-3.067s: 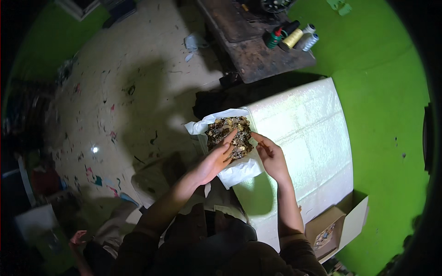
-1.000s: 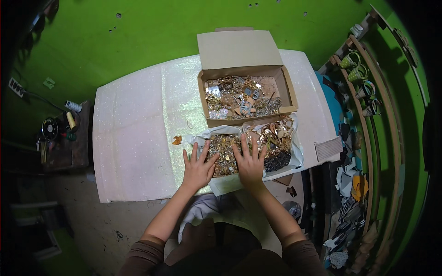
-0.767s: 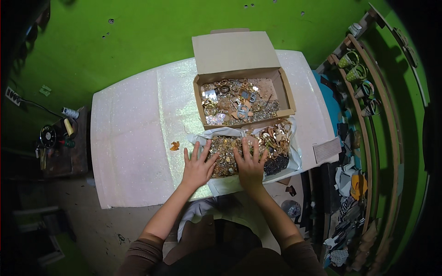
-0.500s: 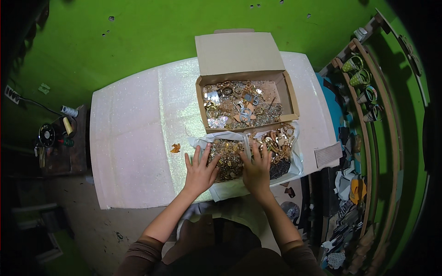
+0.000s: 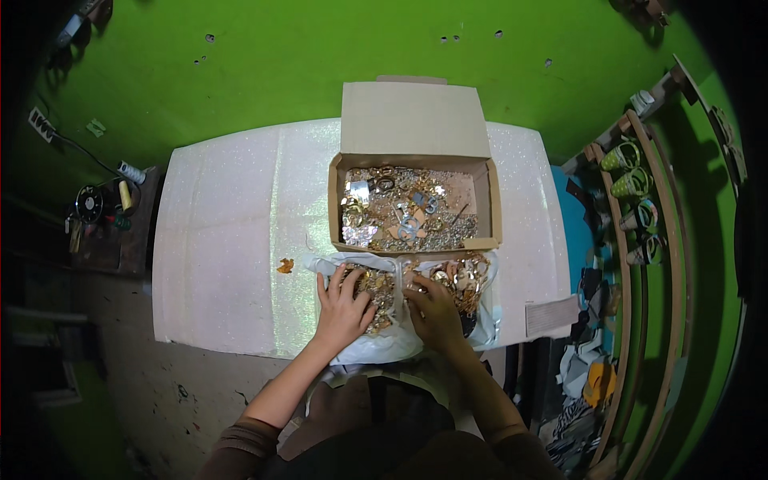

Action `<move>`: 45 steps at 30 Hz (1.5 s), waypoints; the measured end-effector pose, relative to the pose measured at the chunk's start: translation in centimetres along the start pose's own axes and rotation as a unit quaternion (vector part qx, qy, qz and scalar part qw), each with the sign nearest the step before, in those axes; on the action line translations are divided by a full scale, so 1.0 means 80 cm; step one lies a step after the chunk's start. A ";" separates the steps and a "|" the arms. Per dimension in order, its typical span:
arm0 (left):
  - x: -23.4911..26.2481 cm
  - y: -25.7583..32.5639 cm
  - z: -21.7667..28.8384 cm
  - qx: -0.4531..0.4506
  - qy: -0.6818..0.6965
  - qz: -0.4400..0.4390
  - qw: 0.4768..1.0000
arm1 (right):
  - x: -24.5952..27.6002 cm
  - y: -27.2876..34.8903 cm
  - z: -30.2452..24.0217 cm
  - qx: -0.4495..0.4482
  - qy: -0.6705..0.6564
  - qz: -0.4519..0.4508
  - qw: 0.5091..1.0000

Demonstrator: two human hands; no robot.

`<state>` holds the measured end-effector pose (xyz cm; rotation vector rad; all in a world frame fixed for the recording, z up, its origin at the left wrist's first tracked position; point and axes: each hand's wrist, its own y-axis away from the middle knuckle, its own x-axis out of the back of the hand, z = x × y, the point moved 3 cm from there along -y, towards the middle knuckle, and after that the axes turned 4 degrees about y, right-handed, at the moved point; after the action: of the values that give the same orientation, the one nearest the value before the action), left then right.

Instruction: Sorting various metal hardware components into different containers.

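Note:
Two low trays stand side by side at the table's near edge, partly wrapped in white plastic sheeting (image 5: 376, 349). Small gold and silver metal pieces (image 5: 382, 282) fill the left tray. My left hand (image 5: 342, 310) lies over these pieces, fingers spread and bent, tips among them at the tray's left side. The right tray holds larger gold-coloured trinkets (image 5: 462, 276) and some black bits (image 5: 468, 322). My right hand (image 5: 434, 314) is at this tray's left side, beside the pale divider (image 5: 399, 276), its fingers curled in toward the thumb. What its fingertips hold, if anything, is hidden.
Behind the trays, an open cardboard box (image 5: 494, 204) contains many mixed metal fittings. An orange leaf-shaped piece (image 5: 286, 265) and a grey ribbed card (image 5: 552, 315) rest on the glittery white table (image 5: 216, 240). A wooden rack (image 5: 670, 240) with sandals stands at right; a small dark table (image 5: 138, 232) with thread spools at left.
My right hand's fingers, spread before, have curled in beside the divider. The left hand's fingers have bent further into the metal pieces. The whole view has shifted, with the box appearing lower.

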<state>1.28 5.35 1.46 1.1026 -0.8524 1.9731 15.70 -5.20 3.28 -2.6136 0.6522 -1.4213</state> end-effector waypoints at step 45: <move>0.010 -0.167 -0.076 0.094 0.066 0.094 0.989 | -0.141 -0.215 0.066 0.130 0.068 -0.372 0.916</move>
<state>9.47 17.53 2.31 1.0129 -0.7347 2.2945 20.26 14.38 -3.63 -2.6552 -0.5791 -1.7029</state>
